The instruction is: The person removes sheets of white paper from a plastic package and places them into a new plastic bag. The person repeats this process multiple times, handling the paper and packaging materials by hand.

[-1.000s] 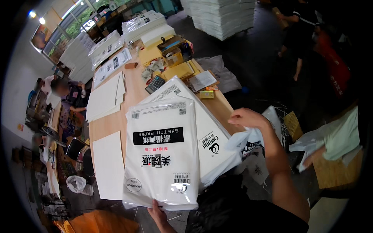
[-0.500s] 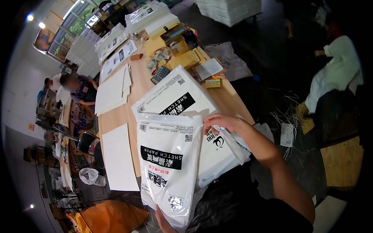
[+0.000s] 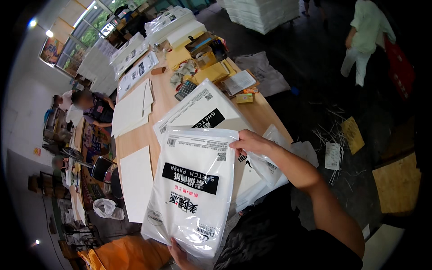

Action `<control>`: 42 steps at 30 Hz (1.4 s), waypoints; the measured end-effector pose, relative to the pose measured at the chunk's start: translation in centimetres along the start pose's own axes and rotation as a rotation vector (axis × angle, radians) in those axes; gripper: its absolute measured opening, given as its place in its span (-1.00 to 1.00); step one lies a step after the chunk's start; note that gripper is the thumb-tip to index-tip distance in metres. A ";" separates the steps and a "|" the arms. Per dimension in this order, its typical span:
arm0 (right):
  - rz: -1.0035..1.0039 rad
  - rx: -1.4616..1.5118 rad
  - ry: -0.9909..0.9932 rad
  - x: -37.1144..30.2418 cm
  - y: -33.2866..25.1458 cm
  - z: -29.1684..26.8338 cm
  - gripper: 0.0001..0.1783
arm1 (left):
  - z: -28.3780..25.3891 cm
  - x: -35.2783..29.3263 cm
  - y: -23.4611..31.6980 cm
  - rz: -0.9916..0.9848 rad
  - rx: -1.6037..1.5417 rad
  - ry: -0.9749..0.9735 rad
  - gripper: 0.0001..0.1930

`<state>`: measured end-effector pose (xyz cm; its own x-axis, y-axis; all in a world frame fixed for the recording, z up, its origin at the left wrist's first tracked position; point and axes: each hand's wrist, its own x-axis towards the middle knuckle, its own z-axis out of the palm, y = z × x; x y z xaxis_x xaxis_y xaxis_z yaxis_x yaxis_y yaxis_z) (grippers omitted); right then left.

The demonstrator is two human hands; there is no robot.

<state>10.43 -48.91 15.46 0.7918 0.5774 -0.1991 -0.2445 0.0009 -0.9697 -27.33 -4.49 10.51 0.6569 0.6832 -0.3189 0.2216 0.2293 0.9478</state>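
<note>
The flat white paper package in clear glossy plastic [image 3: 191, 155] carries upside-down print for me: white characters on a black bar, red small characters, larger black ones, a barcode and a square code. It lies tilted between my hands, partly over another white printed package [image 3: 204, 102] on the pale wooden table [image 3: 275, 122]. My right hand [image 3: 253, 142] pinches its upper right corner, fingers close together; my left hand [image 3: 179, 254] grips its near edge, some fingers hidden.
</note>
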 end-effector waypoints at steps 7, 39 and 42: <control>0.079 -0.327 0.016 -5.2 1.1 -4.9 -0.73 | 2.2 2.7 2.2 0.058 0.093 0.023 -0.62; 0.374 -0.437 0.221 -14.3 3.3 -9.6 -0.73 | 8.2 0.0 6.4 0.563 0.880 0.084 -0.82; 0.386 -0.360 0.263 -14.6 2.9 -8.5 -0.71 | 11.5 -1.3 8.9 0.779 0.914 0.092 -0.81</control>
<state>2.90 -64.24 14.32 0.8067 0.2591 -0.5312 -0.3735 -0.4731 -0.7979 -17.93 -11.32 19.31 0.7960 0.4750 0.3752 0.2412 -0.8175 0.5230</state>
